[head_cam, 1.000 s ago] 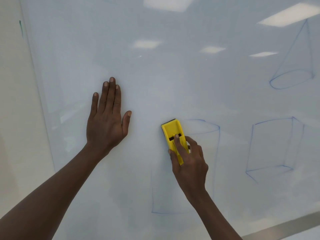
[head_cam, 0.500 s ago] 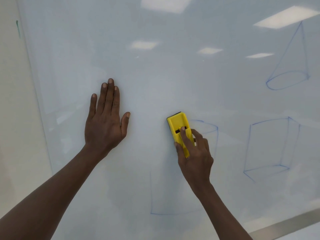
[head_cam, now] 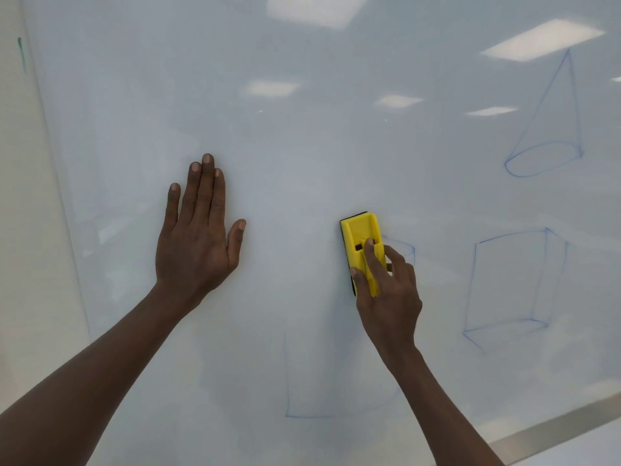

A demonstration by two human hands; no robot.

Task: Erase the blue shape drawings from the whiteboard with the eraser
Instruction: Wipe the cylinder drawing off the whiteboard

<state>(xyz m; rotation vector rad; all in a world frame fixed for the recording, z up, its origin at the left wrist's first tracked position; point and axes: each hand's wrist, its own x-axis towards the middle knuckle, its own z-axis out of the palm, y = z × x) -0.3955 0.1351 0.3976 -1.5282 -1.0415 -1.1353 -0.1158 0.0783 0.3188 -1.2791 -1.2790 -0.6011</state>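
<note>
Yellow eraser (head_cam: 361, 245), black-felted, clamped in right hand (head_cam: 386, 294) against whiteboard (head_cam: 302, 146).

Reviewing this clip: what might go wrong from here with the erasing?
1. The right hand works the eraser at the cylinder's top, so its faint lower outline may get skipped.
2. The cone and box sit far right, perhaps demanding a stretch.
3. The left hand, flat on the whiteboard, might smudge it.
</note>
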